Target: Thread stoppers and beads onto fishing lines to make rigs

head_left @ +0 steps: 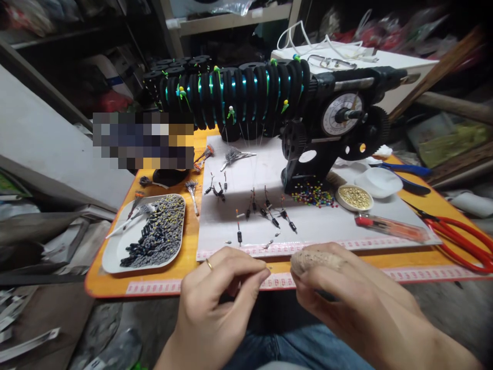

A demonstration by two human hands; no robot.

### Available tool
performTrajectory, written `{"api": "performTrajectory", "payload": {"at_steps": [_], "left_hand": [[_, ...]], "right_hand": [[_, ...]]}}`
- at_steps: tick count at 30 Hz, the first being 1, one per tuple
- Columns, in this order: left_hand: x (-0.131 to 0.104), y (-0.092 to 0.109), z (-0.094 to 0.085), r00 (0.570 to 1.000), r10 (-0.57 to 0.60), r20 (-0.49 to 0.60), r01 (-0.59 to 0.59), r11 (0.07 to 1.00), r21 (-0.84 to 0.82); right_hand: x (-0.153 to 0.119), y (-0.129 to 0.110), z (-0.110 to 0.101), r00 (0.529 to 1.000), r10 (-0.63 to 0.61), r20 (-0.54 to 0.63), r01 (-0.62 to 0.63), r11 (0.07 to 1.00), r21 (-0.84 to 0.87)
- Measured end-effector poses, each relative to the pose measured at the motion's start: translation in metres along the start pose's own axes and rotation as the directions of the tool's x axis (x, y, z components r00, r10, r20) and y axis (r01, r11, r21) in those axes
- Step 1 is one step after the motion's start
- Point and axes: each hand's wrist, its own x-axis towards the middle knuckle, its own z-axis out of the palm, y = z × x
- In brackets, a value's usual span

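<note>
My left hand (223,303), with a ring on one finger, is pinched closed at the table's front edge; what it holds, if anything, is too small to make out. To its right, my right hand (339,298) is closed too, a beige wrapping (318,260) around one finger; its fingertips are partly hidden. Just beyond both hands lies a white board (219,221) bearing small black floats (239,236) with thin wires. Above the board stands a black winding device (246,95) with ribbed spools, green-blue line and a round dial (342,114).
A white tray (111,259) of grey and black pieces is at left. Coloured beads (314,195), a dish of gold bits (355,198), a cutter (393,227), red-handled scissors (462,239) and blue-handled pliers (408,169) lie at right. Measuring tape (154,287) runs along the front edge.
</note>
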Motion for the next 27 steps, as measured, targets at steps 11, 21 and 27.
{"api": "performTrajectory", "payload": {"at_steps": [11,21,27], "left_hand": [[0.007,0.004,0.008,0.999,0.044,-0.017,-0.046,0.988,-0.146],[0.005,0.014,0.003,0.906,-0.412,0.1,0.394,0.731,-0.558],[0.004,0.011,0.005,0.922,-0.382,0.054,0.34,0.738,-0.583]], "right_hand": [[0.005,0.003,-0.002,1.0,0.014,0.007,-0.015,0.983,0.183],[0.02,-0.016,0.0,0.958,0.161,-0.238,-0.094,0.958,0.271],[0.032,-0.024,0.006,0.958,0.21,-0.196,-0.128,0.923,0.362]]}}
